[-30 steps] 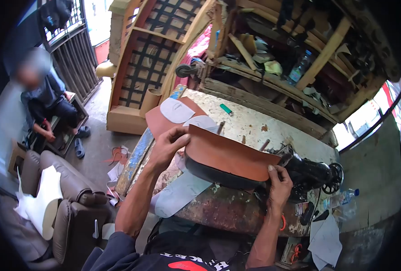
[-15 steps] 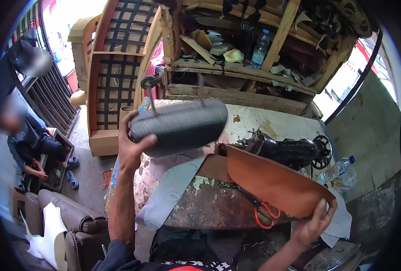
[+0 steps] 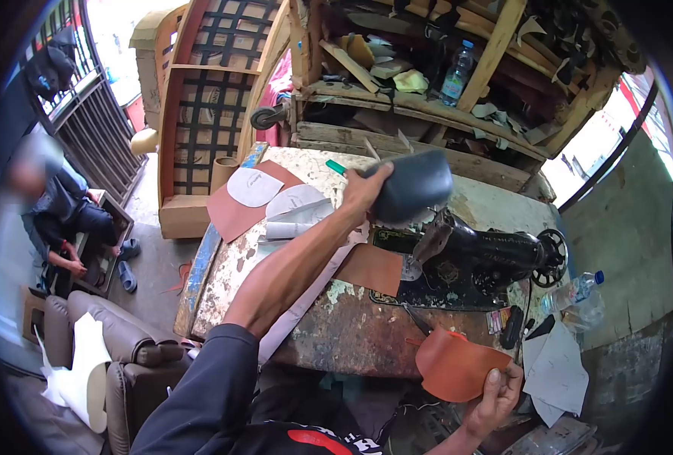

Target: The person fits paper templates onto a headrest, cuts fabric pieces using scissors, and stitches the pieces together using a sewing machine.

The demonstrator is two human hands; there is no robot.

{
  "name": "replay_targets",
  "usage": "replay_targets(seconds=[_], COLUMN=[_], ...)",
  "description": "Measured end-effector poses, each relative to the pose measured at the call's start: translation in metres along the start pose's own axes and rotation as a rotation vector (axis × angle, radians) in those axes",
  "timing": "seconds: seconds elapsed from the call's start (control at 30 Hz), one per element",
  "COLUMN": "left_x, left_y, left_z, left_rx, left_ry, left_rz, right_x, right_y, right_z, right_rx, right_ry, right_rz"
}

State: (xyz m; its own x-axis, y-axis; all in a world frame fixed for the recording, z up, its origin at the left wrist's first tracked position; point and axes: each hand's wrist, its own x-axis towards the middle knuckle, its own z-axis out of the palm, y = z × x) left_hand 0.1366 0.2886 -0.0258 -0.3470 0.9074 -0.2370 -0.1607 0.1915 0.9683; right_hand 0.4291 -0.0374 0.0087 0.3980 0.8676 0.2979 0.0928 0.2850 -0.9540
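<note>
- At 2 o'clock from the view's middle, over the bench [image 3: 321,341]: black pad [image 3: 412,187], in left hand [image 3: 367,189]. Thumb clamped over its 9 o'clock end; fingers underneath hidden.
- At 5 o'clock: leather [image 3: 458,366], pinched by right hand [image 3: 495,394] at its 4 o'clock edge, thumb on top.
- Pad: looks firm-bodied, fairly light, smooth cover maybe slick; best hold is a full grip around an end, clear of the rods [image 3: 370,149] showing at its far edge.
- Leather: bowed, probably thin, light, bendy; won't break but could crease. Take by an edge, two edges to flatten.
- At 3 o'clock: sewing machine [image 3: 495,254], main obstacle. Pad overlaps its head end in view; touching or not, can't tell.
- Brown piece [image 3: 370,269] on bench by the machine's needle end.
- At 10 o'clock: paper patterns [image 3: 255,186]. Lighter [image 3: 336,166] at 12, near left hand.
- Between 3 and 4 o'clock: bottle [image 3: 573,292], beyond the machine; papers [image 3: 552,371] at 4, just beside right hand.
</note>
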Motion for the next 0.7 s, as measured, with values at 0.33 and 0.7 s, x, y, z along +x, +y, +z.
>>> replay_targets(seconds=[0.33,0.7], left_x=[-0.081,-0.232], left_y=[-0.01,0.009], left_z=[-0.078,-0.131], left_rx=[1.083,0.915], left_ry=[-0.153,-0.468], left_rz=[0.755,0.855], right_x=[0.012,0.029], right_y=[0.007,-0.032], right_z=[0.009,0.119], right_rx=[-0.061,-0.526], right_ry=[-0.095,-0.763], right_rz=[-0.019,-0.103])
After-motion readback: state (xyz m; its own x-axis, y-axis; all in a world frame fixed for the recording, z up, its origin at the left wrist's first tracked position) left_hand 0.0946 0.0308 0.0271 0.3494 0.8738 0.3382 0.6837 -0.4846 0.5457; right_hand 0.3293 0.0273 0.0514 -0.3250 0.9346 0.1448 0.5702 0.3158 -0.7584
